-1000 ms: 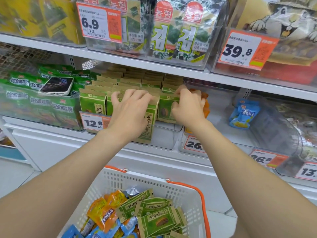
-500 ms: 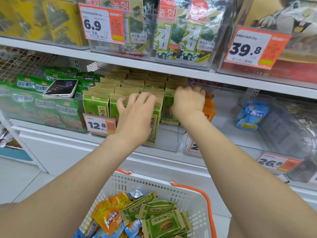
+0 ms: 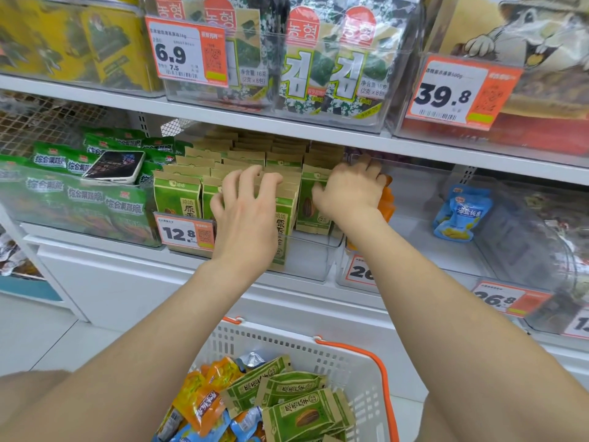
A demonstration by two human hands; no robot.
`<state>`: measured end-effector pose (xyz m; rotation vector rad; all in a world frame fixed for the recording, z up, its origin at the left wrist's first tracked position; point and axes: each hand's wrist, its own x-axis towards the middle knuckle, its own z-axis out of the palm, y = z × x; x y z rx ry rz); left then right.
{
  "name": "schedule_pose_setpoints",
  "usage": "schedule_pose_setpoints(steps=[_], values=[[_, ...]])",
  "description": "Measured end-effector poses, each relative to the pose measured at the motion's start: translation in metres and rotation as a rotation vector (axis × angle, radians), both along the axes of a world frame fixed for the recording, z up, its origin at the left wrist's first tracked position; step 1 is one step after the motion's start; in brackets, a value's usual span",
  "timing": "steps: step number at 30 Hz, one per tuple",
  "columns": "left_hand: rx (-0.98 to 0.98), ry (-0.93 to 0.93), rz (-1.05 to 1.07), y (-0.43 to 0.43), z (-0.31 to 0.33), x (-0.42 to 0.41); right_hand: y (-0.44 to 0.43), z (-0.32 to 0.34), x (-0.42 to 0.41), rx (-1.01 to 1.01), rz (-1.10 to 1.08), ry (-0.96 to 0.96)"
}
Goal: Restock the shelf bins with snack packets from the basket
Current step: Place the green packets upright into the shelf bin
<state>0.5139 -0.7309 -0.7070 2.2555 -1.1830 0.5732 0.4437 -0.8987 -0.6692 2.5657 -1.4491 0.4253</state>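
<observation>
Rows of green seed packets (image 3: 178,199) stand upright in a clear shelf bin (image 3: 306,260) on the middle shelf. My left hand (image 3: 245,215) lies over the middle rows, its spread fingers curled over the packet tops and its thumb on the left side. The front packet (image 3: 282,237) under it leans forward and down. My right hand (image 3: 350,189) grips the tops of the right row, with its fingers hooked behind them and hidden. Below, the white basket (image 3: 287,342) with an orange handle holds more green packets (image 3: 302,416) among orange and blue ones.
A phone (image 3: 118,167) lies on green bags in the bin to the left. Orange packets (image 3: 387,199) sit just right of my right hand, and a blue packet (image 3: 462,215) lies further right. A 12.8 price tag (image 3: 185,234) hangs on the bin's front. Seaweed packs fill the shelf above.
Both hands stay on the green packets. My left fingers have curled more over the tops, and my right hand has reached slightly deeper along the right row.
</observation>
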Motion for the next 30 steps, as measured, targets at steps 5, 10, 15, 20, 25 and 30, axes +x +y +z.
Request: schedule_pose_setpoints(steps=[5,10,15,20,25,30], values=[[-0.036,-0.011,0.023,0.003,-0.004,-0.005,-0.002,-0.007,0.005,-0.118,-0.009,0.002],[-0.068,-0.025,0.01,0.007,-0.006,-0.005,0.003,-0.011,0.004,-0.084,0.0,-0.046],[-0.192,-0.131,-0.067,0.016,-0.014,-0.005,0.028,-0.02,-0.016,-0.136,0.047,-0.08],[-0.146,-0.241,-0.302,0.028,-0.041,0.001,0.065,-0.011,-0.038,-0.263,0.33,-0.199],[0.425,0.018,-0.359,0.044,-0.082,-0.006,0.104,-0.015,-0.062,0.054,0.612,-0.193],[0.925,0.224,-0.46,0.058,-0.143,-0.023,0.126,-0.056,-0.082,0.232,0.664,0.402]])
